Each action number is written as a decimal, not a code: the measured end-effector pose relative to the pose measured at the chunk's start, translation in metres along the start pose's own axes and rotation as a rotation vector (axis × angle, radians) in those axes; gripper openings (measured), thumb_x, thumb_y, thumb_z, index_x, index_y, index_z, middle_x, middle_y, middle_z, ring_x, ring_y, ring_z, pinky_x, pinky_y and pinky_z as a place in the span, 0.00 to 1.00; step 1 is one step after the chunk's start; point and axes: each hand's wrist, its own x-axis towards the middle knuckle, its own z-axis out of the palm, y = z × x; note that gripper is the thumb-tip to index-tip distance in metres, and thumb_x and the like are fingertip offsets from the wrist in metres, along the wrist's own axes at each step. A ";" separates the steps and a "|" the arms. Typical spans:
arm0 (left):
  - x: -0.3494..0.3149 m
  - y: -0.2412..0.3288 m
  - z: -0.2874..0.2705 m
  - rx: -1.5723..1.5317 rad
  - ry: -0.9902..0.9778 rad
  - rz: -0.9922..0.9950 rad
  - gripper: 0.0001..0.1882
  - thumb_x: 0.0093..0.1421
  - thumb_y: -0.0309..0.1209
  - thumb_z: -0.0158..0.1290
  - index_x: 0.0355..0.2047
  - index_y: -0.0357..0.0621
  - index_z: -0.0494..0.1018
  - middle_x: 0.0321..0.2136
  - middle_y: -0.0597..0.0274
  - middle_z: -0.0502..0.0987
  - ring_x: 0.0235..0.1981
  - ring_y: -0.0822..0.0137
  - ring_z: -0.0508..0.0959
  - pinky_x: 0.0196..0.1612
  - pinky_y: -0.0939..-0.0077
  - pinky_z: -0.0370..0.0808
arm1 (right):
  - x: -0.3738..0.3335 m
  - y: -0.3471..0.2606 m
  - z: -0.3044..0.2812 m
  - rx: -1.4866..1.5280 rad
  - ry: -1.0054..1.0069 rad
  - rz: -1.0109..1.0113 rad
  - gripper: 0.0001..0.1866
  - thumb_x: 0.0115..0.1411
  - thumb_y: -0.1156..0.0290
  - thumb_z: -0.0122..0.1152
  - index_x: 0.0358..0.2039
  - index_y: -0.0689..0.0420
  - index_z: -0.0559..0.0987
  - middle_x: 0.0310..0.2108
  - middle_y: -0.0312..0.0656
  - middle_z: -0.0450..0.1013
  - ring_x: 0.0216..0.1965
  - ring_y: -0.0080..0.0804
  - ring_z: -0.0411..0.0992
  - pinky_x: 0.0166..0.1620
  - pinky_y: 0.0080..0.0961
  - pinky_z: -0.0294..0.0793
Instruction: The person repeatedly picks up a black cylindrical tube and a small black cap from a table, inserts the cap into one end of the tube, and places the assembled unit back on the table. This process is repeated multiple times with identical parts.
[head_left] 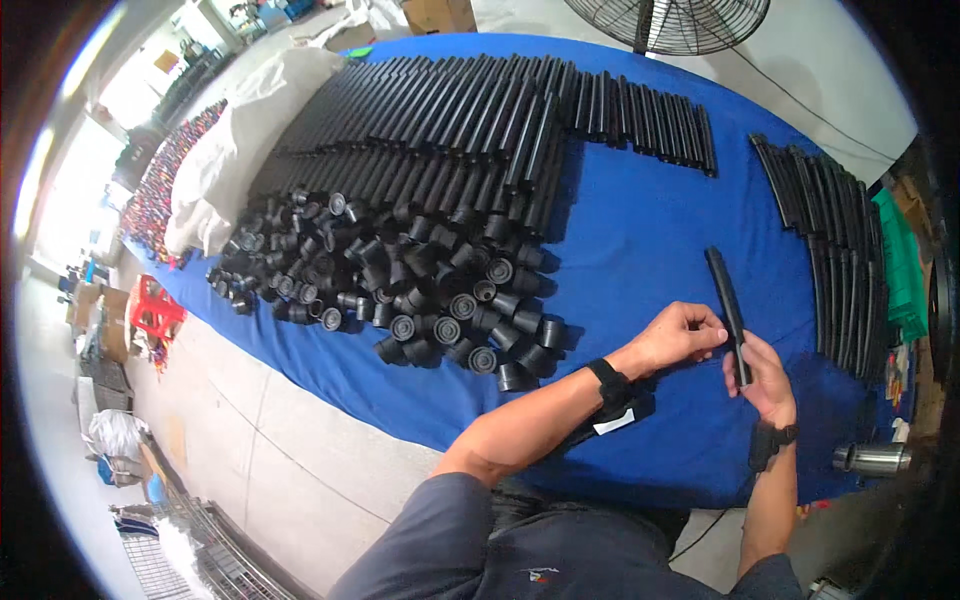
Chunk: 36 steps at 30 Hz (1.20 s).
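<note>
A slim black tube (724,290) stands tilted over the blue cloth, its far end leaning slightly left. My right hand (767,384) is closed around its lower part, with the near end showing between the fingers. Close beside the tube's left side, my left hand (676,338) is closed in a pinch; what its fingertips hold, if anything, is too small to make out. To the left of that hand lies a loose heap of short, round black caps (447,329). A dark object with a white label (614,422) lies partly hidden under my left wrist.
Long rows of black tubes (430,105) cover the table's far side, with another stack (838,255) at the right. A white bag (225,165) lies at the far left. A metal cylinder (872,458) sits near the right edge. A fan (665,20) stands behind the table.
</note>
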 end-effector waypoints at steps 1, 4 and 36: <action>-0.002 0.002 0.001 -0.005 -0.004 0.008 0.11 0.68 0.34 0.60 0.38 0.38 0.78 0.30 0.66 0.79 0.31 0.75 0.78 0.35 0.80 0.75 | -0.002 0.000 0.000 -0.003 0.009 -0.011 0.19 0.72 0.62 0.53 0.58 0.58 0.72 0.31 0.42 0.78 0.26 0.31 0.77 0.25 0.28 0.76; -0.010 0.021 0.005 0.136 0.011 0.083 0.10 0.67 0.33 0.61 0.39 0.37 0.78 0.30 0.67 0.79 0.31 0.76 0.78 0.35 0.79 0.75 | 0.002 0.008 0.001 0.022 0.016 -0.066 0.19 0.73 0.61 0.51 0.58 0.60 0.73 0.30 0.42 0.78 0.24 0.30 0.76 0.24 0.27 0.74; -0.187 0.166 -0.126 1.983 0.550 -0.338 0.32 0.50 0.26 0.65 0.57 0.54 0.72 0.64 0.41 0.66 0.62 0.39 0.70 0.62 0.51 0.74 | -0.017 0.011 -0.008 0.207 0.024 -0.145 0.21 0.72 0.61 0.55 0.57 0.63 0.73 0.29 0.46 0.78 0.25 0.31 0.78 0.29 0.29 0.80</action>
